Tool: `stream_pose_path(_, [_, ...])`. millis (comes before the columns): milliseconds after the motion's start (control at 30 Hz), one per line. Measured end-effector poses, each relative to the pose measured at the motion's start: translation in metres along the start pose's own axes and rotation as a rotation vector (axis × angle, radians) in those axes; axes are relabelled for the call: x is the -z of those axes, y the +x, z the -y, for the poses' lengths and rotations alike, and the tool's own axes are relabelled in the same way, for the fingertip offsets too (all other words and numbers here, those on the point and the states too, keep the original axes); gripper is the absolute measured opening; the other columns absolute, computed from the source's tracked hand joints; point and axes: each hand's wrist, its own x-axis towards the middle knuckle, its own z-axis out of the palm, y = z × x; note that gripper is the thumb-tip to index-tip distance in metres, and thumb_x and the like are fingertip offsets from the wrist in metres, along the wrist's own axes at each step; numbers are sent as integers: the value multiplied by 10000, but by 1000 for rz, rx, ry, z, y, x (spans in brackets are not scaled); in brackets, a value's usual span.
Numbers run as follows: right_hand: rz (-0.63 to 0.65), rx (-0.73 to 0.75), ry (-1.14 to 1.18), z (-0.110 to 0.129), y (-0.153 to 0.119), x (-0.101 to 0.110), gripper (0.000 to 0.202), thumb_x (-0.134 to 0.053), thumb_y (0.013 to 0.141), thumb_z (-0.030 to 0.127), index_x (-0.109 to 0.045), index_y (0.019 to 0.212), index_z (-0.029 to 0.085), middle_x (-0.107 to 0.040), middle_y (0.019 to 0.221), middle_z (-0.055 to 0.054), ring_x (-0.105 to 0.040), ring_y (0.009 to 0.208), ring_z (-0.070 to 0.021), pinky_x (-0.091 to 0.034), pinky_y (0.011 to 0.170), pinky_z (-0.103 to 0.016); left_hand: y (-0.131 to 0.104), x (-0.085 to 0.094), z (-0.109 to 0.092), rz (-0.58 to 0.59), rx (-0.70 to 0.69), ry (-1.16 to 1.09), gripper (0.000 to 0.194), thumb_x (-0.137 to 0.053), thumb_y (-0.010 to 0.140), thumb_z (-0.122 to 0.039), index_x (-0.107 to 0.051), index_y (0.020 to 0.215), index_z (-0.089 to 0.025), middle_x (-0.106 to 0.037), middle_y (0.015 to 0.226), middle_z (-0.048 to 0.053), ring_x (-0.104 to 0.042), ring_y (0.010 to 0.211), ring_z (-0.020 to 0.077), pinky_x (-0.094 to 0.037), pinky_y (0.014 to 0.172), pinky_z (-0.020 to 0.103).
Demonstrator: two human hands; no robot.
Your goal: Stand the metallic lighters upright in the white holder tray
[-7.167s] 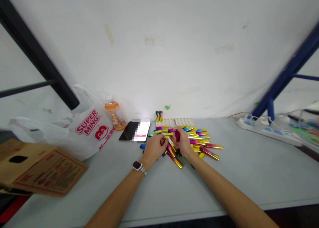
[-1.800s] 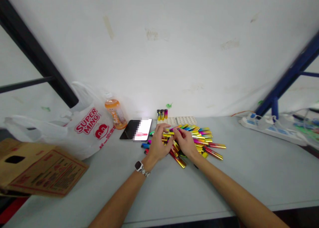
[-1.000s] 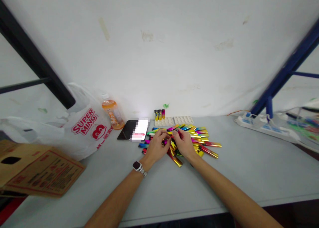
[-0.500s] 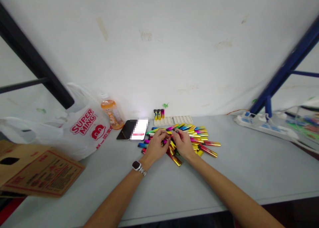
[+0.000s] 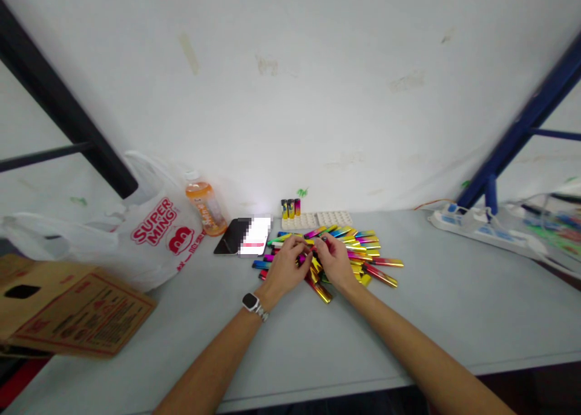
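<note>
A loose pile of shiny lighters (image 5: 384,276) in gold, red, purple, blue and green lies on the grey table. Over its middle, my left hand (image 5: 289,264) is closed with curled fingers, a watch on its wrist. My right hand (image 5: 334,261) sits close beside it, thumb and fingers pinched together. What lies between the fingertips is too small and covered to make out. Behind the pile is a white studded tray (image 5: 334,219) in two sections. Three upright lighters (image 5: 291,209) stand in a row at its left end.
To the left are a phone-like tablet (image 5: 231,238), an orange drink bottle (image 5: 206,209), a white plastic bag (image 5: 149,245) and a cardboard box (image 5: 86,312). A white power strip (image 5: 485,233) lies at right, near a blue metal post (image 5: 512,124). The wall rises behind.
The view has shifted very slightly. Both hands stay over the pile with almost the same pose, and the three upright lighters remain in the tray.
</note>
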Motion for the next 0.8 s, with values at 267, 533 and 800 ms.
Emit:
stream_pose_path(267, [67, -24, 228, -2, 9, 3, 279, -508, 931, 506, -445, 1010, 246, -522, 650, 64, -484, 548, -124, -403, 529, -240, 1, 0, -1, -8, -24, 9, 115, -541, 903, -216, -629, 832, -198, -579, 1066, 75, -572, 1057, 201, -494, 952, 368])
stream_pose_path(533, [68, 108, -44, -4, 41, 28, 239, -681, 809, 398, -603, 931, 207, -673, 885, -25, -616, 787, -172, -467, 687, -290, 1, 1, -3, -14, -24, -3, 120, -537, 905, -227, -621, 824, -199, -584, 1062, 70, -573, 1053, 200, -491, 950, 368])
stream_pose_path(800, [137, 173, -241, -14, 112, 25, 210, -642, 782, 297, -619, 961, 190, -673, 821, -22, -601, 639, -142, -477, 616, -275, 1, 3, -4, 4, 11, 8, 105, -540, 892, -203, -622, 828, -200, -578, 1084, 66, -578, 1022, 198, -498, 935, 373])
